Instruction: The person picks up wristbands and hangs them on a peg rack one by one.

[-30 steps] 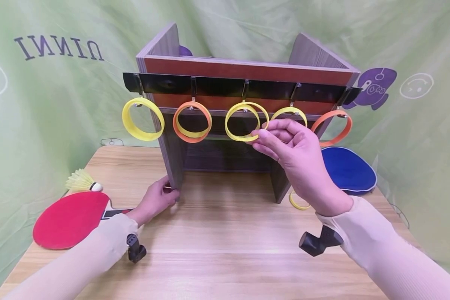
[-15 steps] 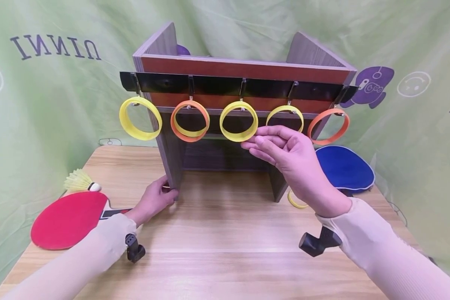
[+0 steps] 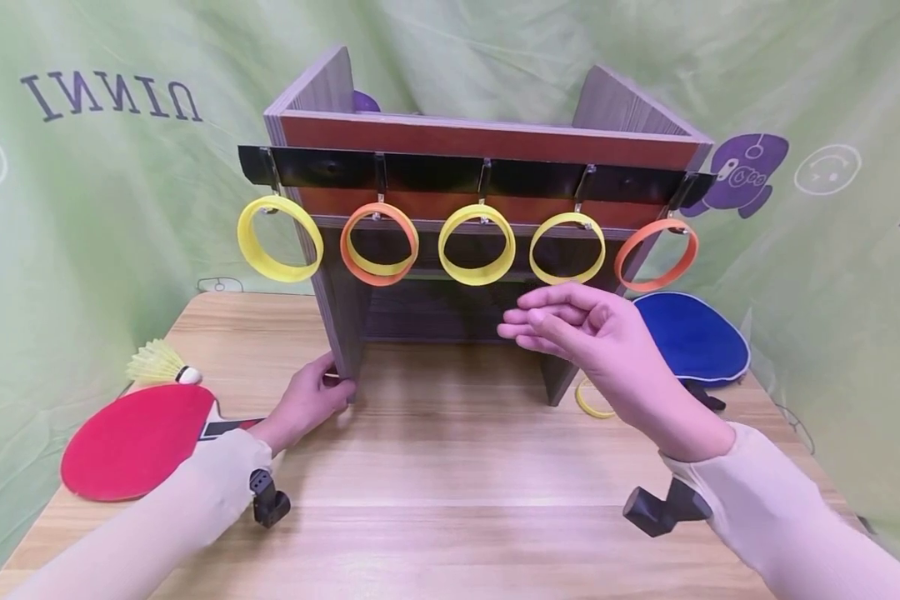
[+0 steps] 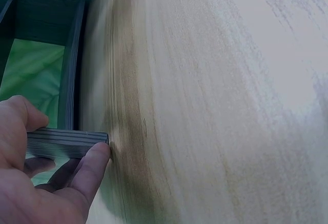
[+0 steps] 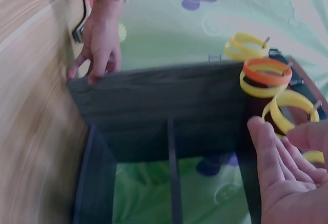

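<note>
A grey wooden rack (image 3: 345,300) stands on the table, with a black strip (image 3: 435,172) of hooks across its front. Rings hang from the hooks: a yellow ring (image 3: 247,242) at far left, an orange ring (image 3: 415,233) together with a yellow one, a yellow ring (image 3: 510,246) in the middle, a yellow ring (image 3: 602,250) right of it, and an orange ring (image 3: 694,250) at far right. My left hand (image 3: 311,400) grips the lower front edge of the left side panel (image 4: 66,141). Just below the middle and fourth rings, my right hand (image 3: 577,325) hovers with its fingers extended, holding nothing.
Behind my right hand, a yellow ring (image 3: 594,408) lies on the table (image 3: 435,500) near the right panel's foot. A blue paddle (image 3: 690,337) lies at right. A red paddle (image 3: 135,437) and a yellow shuttlecock (image 3: 157,364) lie at left. A green curtain (image 3: 480,50) surrounds the table.
My right hand has let go of the yellow ring at the middle hook, which now hangs there, and has moved down and slightly right. My left hand stays on the panel.
</note>
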Motion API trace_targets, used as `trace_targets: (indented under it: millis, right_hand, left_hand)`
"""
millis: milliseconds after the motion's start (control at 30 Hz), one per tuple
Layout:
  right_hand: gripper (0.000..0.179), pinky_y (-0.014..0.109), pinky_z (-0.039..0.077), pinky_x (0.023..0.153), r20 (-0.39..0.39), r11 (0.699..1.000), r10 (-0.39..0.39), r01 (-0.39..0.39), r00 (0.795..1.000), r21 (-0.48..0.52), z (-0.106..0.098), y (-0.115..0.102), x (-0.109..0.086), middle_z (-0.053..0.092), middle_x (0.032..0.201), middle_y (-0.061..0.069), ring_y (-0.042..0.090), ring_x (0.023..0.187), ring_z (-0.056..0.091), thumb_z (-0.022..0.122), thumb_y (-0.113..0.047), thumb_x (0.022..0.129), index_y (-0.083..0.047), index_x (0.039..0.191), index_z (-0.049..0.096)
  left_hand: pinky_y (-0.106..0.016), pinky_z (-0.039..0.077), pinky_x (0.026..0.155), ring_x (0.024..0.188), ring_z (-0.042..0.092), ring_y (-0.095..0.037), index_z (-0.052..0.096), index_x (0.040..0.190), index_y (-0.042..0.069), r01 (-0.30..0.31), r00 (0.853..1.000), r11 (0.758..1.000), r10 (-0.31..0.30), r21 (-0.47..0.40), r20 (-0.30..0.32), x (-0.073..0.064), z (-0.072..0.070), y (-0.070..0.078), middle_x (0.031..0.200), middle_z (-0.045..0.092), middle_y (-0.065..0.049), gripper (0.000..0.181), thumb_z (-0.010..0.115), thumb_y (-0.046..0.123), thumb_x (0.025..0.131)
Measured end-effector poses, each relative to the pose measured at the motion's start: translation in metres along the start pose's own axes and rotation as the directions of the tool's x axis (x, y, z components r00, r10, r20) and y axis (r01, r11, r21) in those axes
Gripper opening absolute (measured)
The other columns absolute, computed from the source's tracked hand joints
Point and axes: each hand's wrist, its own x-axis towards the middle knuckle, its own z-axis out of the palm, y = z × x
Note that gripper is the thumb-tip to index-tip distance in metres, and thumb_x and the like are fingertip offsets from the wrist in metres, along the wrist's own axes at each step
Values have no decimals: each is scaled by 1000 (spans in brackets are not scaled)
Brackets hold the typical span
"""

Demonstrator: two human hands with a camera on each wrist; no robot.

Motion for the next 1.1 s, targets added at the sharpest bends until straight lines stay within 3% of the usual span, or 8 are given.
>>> trace_targets:
  millis: [367,567,733,800,900,1000,1033,1100]
  right_hand:
    - [20,31,63,86,81,988,46,-33,996,-154,-53,28,-28,82,107,6,20,100,80,61,-5,103,8,118,64]
    - [16,28,63,84,53,990,34,-26,998,-139,-93,51,-44,81,108,5,16,99,79,57,1,104,1,116,67]
    - [20,21,62,82,-5,977,88,-87,996,-196,-129,79,-57,81,107,-4,11,97,79,54,1,105,-7,115,69]
    - [18,20,62,81,-52,955,134,-143,990,-261,-143,89,-62,81,106,-7,8,95,78,55,-5,106,-8,116,70]
    - [17,19,62,78,-107,942,180,-203,978,-267,-164,108,-69,80,100,-10,6,90,78,56,-6,106,-11,112,71]
    - [14,19,61,74,-169,906,217,-263,961,-331,-181,125,-74,76,90,-11,4,82,75,55,-3,106,-2,108,69]
    - [14,20,61,72,-189,885,236,-291,953,-363,-186,129,-76,75,86,-10,3,79,74,54,-1,105,2,108,67]
    - [17,20,61,70,-230,804,284,-362,931,-472,-194,137,-79,72,83,-8,1,75,70,53,-2,105,12,108,64]
  left_hand:
    - [-22,56,75,99,68,-27,44,153,-5,8,1000,1000,-8,8,-4,0,-4,-1,131,64,-32,59,58,5,97]
    - [-23,55,74,98,68,-26,46,150,-7,9,1000,1000,-9,4,-7,-1,-1,2,129,65,-32,57,59,5,96]
    - [-25,56,76,101,68,-28,45,152,-6,17,1000,1000,-17,2,-7,-2,2,0,131,64,-31,59,59,6,97]
    - [-25,56,75,101,68,-28,45,152,-6,11,1000,1000,-11,-3,-6,-2,3,-1,131,64,-31,59,60,6,97]
    - [-25,56,75,103,68,-29,45,152,-6,-1,1000,1000,1,-5,-8,-1,2,0,132,64,-32,59,60,6,96]
    - [-26,57,77,105,68,-31,44,153,-6,2,1000,1000,-2,4,-5,1,0,0,134,63,-32,60,60,7,96]
    - [-26,58,78,106,68,-31,44,154,-5,7,1000,1000,-7,9,-5,1,0,0,135,63,-32,61,60,7,96]
    - [-26,58,78,106,68,-32,43,154,-5,9,1000,1000,-9,14,-2,1,0,0,135,62,-33,61,60,8,97]
